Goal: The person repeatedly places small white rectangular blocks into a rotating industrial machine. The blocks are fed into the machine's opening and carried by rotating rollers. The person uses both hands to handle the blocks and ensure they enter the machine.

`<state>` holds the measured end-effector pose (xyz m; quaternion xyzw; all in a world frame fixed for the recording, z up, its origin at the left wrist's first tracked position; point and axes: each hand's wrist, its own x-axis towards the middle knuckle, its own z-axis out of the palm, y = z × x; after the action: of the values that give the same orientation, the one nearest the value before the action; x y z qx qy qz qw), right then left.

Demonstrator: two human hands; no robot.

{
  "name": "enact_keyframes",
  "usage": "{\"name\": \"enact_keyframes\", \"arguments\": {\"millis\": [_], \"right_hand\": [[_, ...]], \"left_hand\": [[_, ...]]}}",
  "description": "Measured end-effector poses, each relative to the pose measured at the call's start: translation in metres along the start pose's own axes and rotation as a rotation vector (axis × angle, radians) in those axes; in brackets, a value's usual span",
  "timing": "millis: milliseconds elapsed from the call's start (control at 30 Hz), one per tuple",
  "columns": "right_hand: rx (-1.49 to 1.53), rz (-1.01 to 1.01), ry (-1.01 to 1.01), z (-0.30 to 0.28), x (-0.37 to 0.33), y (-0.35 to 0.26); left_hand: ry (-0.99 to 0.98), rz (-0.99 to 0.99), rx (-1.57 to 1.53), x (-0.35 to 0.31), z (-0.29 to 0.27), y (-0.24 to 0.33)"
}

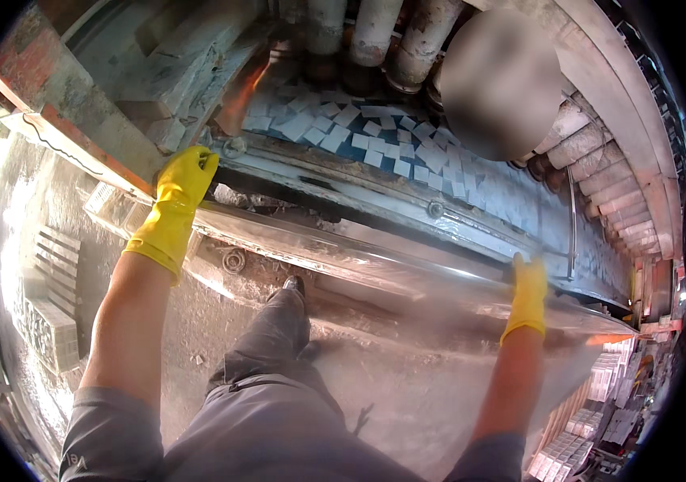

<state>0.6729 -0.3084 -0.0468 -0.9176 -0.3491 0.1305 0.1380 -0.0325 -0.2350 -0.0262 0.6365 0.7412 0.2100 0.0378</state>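
Note:
A long, shiny metal-edged panel [343, 249] slants across the front of a machine, lower on its right. My left hand [186, 181], in a yellow rubber glove, is closed with bent fingers at the panel's upper left end. My right hand [529, 293], gloved the same way, grips over the panel's upper edge toward the right; its fingertips are blurred. Behind the panel runs a wet metal rail [359, 193]. Beyond that, many small pale rectangular tiles [391, 149] lie scattered on a dark bluish bed [511, 205].
Thick upright cylinders [375, 36] line the machine's back, partly hidden by a blurred round patch. An orange-edged beam [70, 104] stands at left. On the dusty floor [407, 386] are a slatted pallet [58, 261] at left and stacked pale blocks [563, 454] at lower right.

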Motion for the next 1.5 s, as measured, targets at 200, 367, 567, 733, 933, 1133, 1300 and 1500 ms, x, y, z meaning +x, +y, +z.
{"name": "enact_keyframes", "arguments": {"millis": [200, 367, 567, 733, 933, 1133, 1300, 1500], "right_hand": [[-0.019, 0.017, -0.021, -0.007, -0.015, 0.001], [-0.035, -0.009, 0.014, -0.002, -0.017, 0.008], [-0.12, -0.054, 0.025, -0.007, -0.02, -0.009], [-0.072, -0.012, 0.017, -0.004, 0.002, -0.024], [-0.159, -0.029, 0.042, -0.001, 0.045, -0.024], [-0.312, -0.13, 0.073, 0.009, 0.073, -0.031], [-0.14, -0.001, -0.018, -0.01, 0.044, -0.07], [-0.179, -0.036, -0.018, -0.006, 0.055, -0.069]], "left_hand": [[0.048, 0.005, -0.05, -0.01, 0.001, -0.001], [0.015, 0.001, -0.013, -0.013, -0.003, -0.002], [0.027, -0.018, -0.03, -0.006, -0.002, 0.0], [0.071, 0.0, -0.036, 0.014, -0.003, 0.012], [0.003, -0.03, -0.044, 0.045, 0.011, 0.02], [-0.022, -0.069, -0.028, 0.061, 0.014, 0.019], [-0.002, -0.06, -0.022, 0.068, 0.021, 0.017], [-0.009, -0.074, -0.014, 0.07, 0.017, 0.024]]}}
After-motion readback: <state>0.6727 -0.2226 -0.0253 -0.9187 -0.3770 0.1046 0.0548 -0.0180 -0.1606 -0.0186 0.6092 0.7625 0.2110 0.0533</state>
